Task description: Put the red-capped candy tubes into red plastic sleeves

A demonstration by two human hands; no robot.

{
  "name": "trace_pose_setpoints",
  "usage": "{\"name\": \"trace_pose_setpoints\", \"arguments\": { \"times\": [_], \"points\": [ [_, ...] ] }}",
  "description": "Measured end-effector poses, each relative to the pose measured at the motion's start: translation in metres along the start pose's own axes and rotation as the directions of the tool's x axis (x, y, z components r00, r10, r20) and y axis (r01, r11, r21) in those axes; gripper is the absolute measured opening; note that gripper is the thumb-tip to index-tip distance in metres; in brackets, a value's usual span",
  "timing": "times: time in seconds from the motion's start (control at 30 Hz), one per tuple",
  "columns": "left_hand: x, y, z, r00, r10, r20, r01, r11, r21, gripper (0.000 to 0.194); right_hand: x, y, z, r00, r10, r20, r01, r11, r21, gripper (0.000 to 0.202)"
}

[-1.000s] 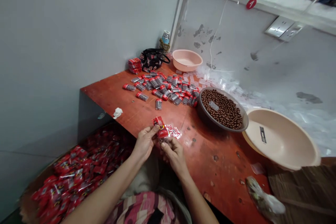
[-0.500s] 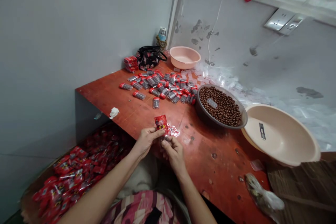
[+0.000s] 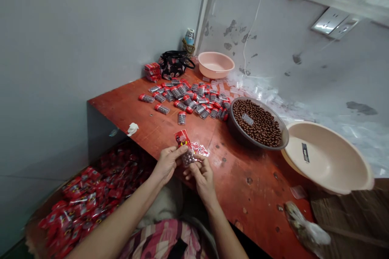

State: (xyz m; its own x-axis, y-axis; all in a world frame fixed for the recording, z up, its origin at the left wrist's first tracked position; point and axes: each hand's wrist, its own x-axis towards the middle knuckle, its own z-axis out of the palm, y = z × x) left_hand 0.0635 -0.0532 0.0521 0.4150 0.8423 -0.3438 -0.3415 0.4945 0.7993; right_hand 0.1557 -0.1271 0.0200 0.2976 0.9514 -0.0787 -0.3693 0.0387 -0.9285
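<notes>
Packet [image 3: 189,156] at lower centre is pinched by the left hand [image 3: 166,162] near its red end, the right hand [image 3: 203,175] curled against its clear end, seemingly for steadiness. Beyond, a grey bowl [image 3: 241,138] of brown balls [image 3: 258,123] seems set within reach; farther, mid-frame, red-capped packs [image 3: 176,92] heap on the counter [image 3: 121,103], likely kept aside.

Left hand [image 3: 167,164], right hand [image 3: 204,176], forearms [image 3: 123,207] bare; pink-and-cream patterned garment [image 3: 161,234] (black patch [image 3: 178,249] in front), pale greyish cloth [image 3: 166,203] just beyond.

Single head-worn view, facing forward and down, near tabletop [image 3: 258,194].
</notes>
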Motion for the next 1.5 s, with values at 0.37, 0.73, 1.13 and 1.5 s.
{"name": "trace_pose_setpoints", "arguments": {
  "times": [0.37,0.73,1.13,1.5],
  "points": [
    [-0.026,-0.004,-0.01,0.984,-0.097,0.152,0.111,0.99,-0.088,0.015,0.016,0.002,0.005,0.997,0.076,0.004,-0.076,0.997,-0.004,0.028],
    [-0.051,-0.005,-0.044,0.959,0.212,-0.186,-0.151,0.943,0.298,0.038,0.011,-0.021,-0.035,0.989,0.011,-0.149,-0.033,0.989,-0.142,0.023],
    [0.033,-0.042,-0.009,0.794,0.392,0.465,-0.488,-0.046,0.872,0.026,0.0,-0.017,-0.051,0.98,0.033,-0.197,-0.073,0.977,-0.202,0.023],
    [-0.002,-0.035,-0.005,0.669,0.443,0.597,-0.691,0.075,0.719,0.028,0.032,-0.021,-0.041,0.989,0.138,-0.055,-0.144,0.981,-0.133,0.033]
  ]
}}
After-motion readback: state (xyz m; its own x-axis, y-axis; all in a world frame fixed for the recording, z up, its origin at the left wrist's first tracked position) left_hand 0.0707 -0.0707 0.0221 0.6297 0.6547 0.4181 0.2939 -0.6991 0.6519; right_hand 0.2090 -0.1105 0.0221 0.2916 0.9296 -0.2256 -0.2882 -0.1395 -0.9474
